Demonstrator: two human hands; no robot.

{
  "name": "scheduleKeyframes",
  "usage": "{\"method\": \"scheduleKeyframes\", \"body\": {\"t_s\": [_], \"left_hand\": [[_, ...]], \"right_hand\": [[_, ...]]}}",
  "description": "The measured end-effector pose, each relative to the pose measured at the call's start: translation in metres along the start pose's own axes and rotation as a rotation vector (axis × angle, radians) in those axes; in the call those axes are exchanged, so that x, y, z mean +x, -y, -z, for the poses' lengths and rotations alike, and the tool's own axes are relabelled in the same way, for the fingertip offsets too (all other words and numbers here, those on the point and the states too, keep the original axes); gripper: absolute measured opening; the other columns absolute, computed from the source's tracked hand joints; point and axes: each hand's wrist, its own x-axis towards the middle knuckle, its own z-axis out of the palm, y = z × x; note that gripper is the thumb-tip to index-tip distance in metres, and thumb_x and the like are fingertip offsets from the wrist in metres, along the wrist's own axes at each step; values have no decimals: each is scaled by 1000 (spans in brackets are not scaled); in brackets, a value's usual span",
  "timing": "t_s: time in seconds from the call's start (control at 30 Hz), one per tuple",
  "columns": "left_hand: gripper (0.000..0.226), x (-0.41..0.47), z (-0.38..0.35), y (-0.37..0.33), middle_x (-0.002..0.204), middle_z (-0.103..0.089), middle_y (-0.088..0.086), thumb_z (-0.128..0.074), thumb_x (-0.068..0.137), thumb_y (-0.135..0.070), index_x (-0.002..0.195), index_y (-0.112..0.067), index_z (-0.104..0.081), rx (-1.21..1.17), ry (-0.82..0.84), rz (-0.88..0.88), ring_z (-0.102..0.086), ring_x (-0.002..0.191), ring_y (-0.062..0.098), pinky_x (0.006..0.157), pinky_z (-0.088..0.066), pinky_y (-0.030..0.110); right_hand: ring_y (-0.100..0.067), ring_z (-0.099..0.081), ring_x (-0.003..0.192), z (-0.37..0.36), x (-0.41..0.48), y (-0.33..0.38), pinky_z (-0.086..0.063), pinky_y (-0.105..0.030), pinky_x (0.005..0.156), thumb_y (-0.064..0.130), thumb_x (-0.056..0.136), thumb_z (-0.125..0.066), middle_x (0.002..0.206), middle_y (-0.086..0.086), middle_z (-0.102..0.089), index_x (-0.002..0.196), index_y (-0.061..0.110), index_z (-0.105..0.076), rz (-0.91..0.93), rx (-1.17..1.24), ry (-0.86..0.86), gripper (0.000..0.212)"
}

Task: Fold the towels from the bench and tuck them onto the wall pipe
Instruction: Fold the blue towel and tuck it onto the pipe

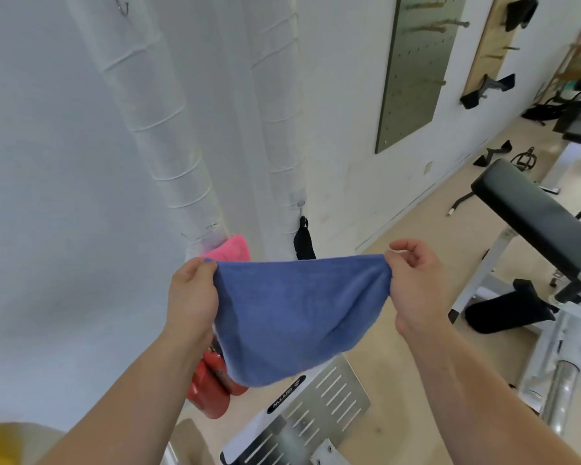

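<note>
A blue towel (292,317) hangs folded in the air in front of me, stretched between both hands. My left hand (192,297) grips its left top corner and my right hand (413,280) pinches its right top corner. Behind it, two white insulated wall pipes (168,135) run down the wall. A pink towel (232,248) sits tucked behind the left pipe near its lower end. The black padded bench (534,209) stands at the right, with no towels visible on the part I can see.
Red fire extinguishers (212,387) stand on the floor below the pipes. A slotted metal plate (316,407) of a machine lies below the towel. A green pegboard (416,68) hangs on the wall, and black straps hang at the right pipe (304,243).
</note>
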Motion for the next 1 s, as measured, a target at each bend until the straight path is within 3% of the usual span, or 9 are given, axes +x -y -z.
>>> {"method": "scheduleKeyframes", "body": {"t_s": [0.17, 0.33, 0.47, 0.53, 0.73, 0.83, 0.9, 0.93, 1.0], "left_hand": [[31, -20, -10, 9, 66, -42, 2, -56, 88, -24, 76, 4, -56, 163, 46, -130, -35, 66, 16, 61, -31, 36], [30, -61, -24, 2, 58, -43, 0, -59, 95, -15, 69, -1, -54, 198, 148, -234, -36, 58, 13, 56, -36, 33], [26, -82, -32, -6, 52, -58, -15, -60, 97, -10, 73, -16, -69, 96, 187, -228, -49, 51, 1, 54, -40, 16], [28, -86, -31, -7, 51, -59, -14, -60, 98, -10, 74, -18, -72, 76, 217, -231, -50, 50, 2, 52, -40, 16], [26, -90, -31, -5, 55, -65, -8, -60, 99, -13, 80, -22, -77, 110, 222, -217, -55, 53, 7, 54, -45, 30], [25, -92, -30, -5, 71, -69, 15, -59, 99, -14, 82, -16, -77, 100, 271, -215, -56, 64, 17, 62, -50, 40], [23, -94, -30, -6, 78, -67, 24, -60, 99, -15, 83, -9, -75, 60, 324, -203, -56, 67, 18, 64, -52, 45], [21, -96, -29, -7, 78, -68, 23, -62, 98, -16, 85, -7, -75, 41, 348, -200, -58, 68, 17, 64, -51, 43], [11, -100, -30, -10, 79, -76, 10, -67, 95, -10, 92, -6, -76, 7, 366, -199, -67, 71, 12, 64, -53, 25]], "right_hand": [[-1, -51, 59, -25, -37, 1, -45, -20, 64, 12, 93, -61, 66, 15, -57, 97, 28, -60, 176, -199, 139, 17], [-1, -58, 64, -48, -78, 6, -46, -13, 64, 11, 92, -67, 71, 15, -62, 93, 35, -57, 284, -201, 333, 26], [2, -64, 71, -53, -95, 8, -48, -11, 70, 0, 91, -66, 80, 20, -67, 95, 33, -57, 314, -125, 462, 34], [3, -64, 73, -50, -96, 7, -48, -10, 73, -4, 91, -65, 81, 24, -66, 97, 32, -56, 330, -103, 481, 38], [-6, -66, 82, -41, -97, 2, -49, -12, 78, -3, 91, -65, 87, 14, -67, 104, 38, -53, 422, -148, 535, 45], [-9, -66, 88, -33, -95, 0, -49, -14, 81, 0, 95, -59, 93, 15, -67, 113, 39, -48, 460, -181, 592, 45], [-12, -66, 92, -28, -93, -2, -50, -22, 86, 2, 95, -51, 97, 17, -66, 121, 39, -41, 467, -207, 649, 46], [-14, -66, 94, -27, -92, -3, -51, -26, 89, 3, 92, -46, 99, 18, -65, 124, 37, -39, 464, -219, 676, 47], [-17, -65, 96, -25, -88, -5, -51, -32, 92, 3, 87, -41, 103, 18, -64, 129, 30, -37, 446, -225, 724, 50]]}}
